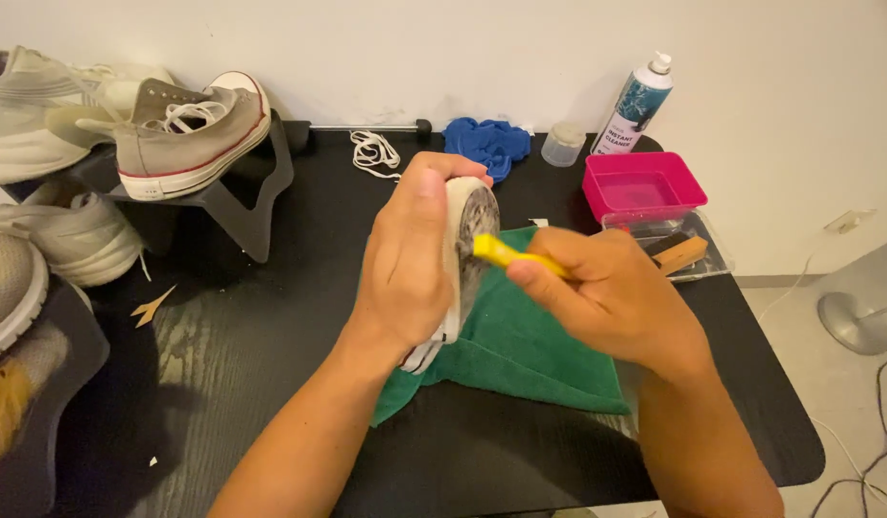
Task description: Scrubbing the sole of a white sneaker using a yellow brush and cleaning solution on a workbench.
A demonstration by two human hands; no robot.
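Head camera looks down, close over a black table (223, 364)

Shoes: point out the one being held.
The shoe gripped sole-up in the left hand over the green towel; the other shoes sit untouched on racks at left.

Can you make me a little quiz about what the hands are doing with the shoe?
1. True or false: the left hand holds a shoe sole-up over the green towel.
2. What colour is the handle of the brush in the right hand? A) red B) yellow C) black
3. What sits right in front of the spray can?

Key
1. True.
2. B, yellow.
3. A pink tub, on the black table.
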